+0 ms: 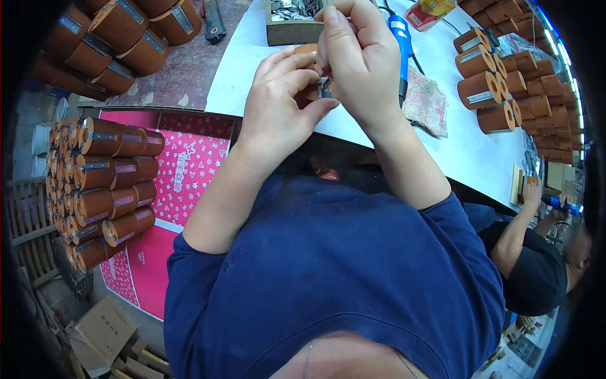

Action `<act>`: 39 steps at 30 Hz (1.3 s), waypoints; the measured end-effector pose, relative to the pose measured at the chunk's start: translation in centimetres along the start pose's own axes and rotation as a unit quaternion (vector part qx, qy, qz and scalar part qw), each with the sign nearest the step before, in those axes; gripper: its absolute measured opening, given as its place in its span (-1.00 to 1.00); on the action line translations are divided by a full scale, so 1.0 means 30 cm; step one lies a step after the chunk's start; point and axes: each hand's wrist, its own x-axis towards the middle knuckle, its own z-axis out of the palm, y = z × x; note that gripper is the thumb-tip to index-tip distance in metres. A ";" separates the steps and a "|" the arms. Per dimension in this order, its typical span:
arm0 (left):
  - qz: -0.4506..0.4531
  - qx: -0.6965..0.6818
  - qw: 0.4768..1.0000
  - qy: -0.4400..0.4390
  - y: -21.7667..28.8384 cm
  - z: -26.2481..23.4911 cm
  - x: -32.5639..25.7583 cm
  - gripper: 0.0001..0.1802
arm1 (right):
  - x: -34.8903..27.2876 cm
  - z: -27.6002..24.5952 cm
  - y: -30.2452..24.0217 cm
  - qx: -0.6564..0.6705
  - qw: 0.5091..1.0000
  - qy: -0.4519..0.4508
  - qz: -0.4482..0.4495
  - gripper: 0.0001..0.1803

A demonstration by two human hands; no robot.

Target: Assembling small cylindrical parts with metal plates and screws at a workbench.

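Note:
My left hand [274, 104] is wrapped around an orange-brown cylinder [307, 48], of which only parts show between my hands. A small grey metal piece [326, 92] shows at the cylinder, close to my left thumb. My right hand [358, 60] is closed above it with thumb and fingers pinched together. What the pinch holds, if anything, is hidden. Just right of my right hand lies a blue electric screwdriver [400, 47] with a black cord. Beyond both hands a wooden box [293, 33] holds many small metal parts.
Stacked brown cylinders with metal plates stand at the left [98, 170], upper left [117, 38] and right [483, 88]. A worn cloth [427, 106] and a red-yellow container [430, 11] are on the white table [470, 155]. A black-handled tool [213, 22] lies upper left. A co-worker [530, 259] is at right.

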 end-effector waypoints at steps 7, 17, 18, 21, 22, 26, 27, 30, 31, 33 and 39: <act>0.031 0.015 0.999 0.031 0.011 0.015 0.000 -0.72 | -0.018 0.032 0.051 0.191 0.980 0.055 0.026 -0.92; 0.025 0.010 0.999 0.029 0.009 0.011 0.004 -0.78 | -0.005 -0.007 0.069 0.263 0.963 -0.064 0.006 -0.88; 0.027 0.002 0.999 0.025 0.009 0.009 0.005 -0.79 | -0.001 -0.011 0.067 0.263 0.963 -0.064 0.007 -0.88; 0.031 -0.011 0.999 0.007 0.000 0.003 0.009 -0.80 | 0.011 -0.022 0.068 0.321 0.940 -0.109 0.041 -0.86; 0.033 -0.015 0.999 -0.005 -0.002 -0.001 0.012 -0.80 | 0.018 -0.026 0.073 0.335 0.930 -0.142 0.050 -0.86; 0.026 -0.016 0.999 0.012 -0.002 -0.001 0.017 -0.81 | 0.046 -0.035 0.089 0.307 0.933 -0.186 -0.020 -0.81; 0.019 -0.013 1.000 -0.007 -0.003 -0.004 0.017 -0.79 | 0.039 -0.028 0.079 0.229 0.957 -0.164 -0.073 -0.82; 0.026 0.011 0.999 -0.019 -0.007 -0.008 0.017 -0.74 | 0.011 -0.014 0.046 0.119 0.974 -0.109 -0.160 -0.93; 0.030 0.020 0.999 -0.018 -0.006 -0.008 0.017 -0.71 | 0.005 -0.023 0.035 0.118 0.974 -0.106 -0.165 -0.93; 0.030 0.039 0.998 -0.027 0.021 -0.002 0.023 -0.67 | 0.008 -0.063 0.004 0.147 0.971 -0.045 -0.182 -0.85; 0.080 0.078 0.990 -0.090 -0.038 -0.055 0.066 -0.68 | 0.031 -0.209 -0.026 0.243 0.947 0.002 -0.210 -0.75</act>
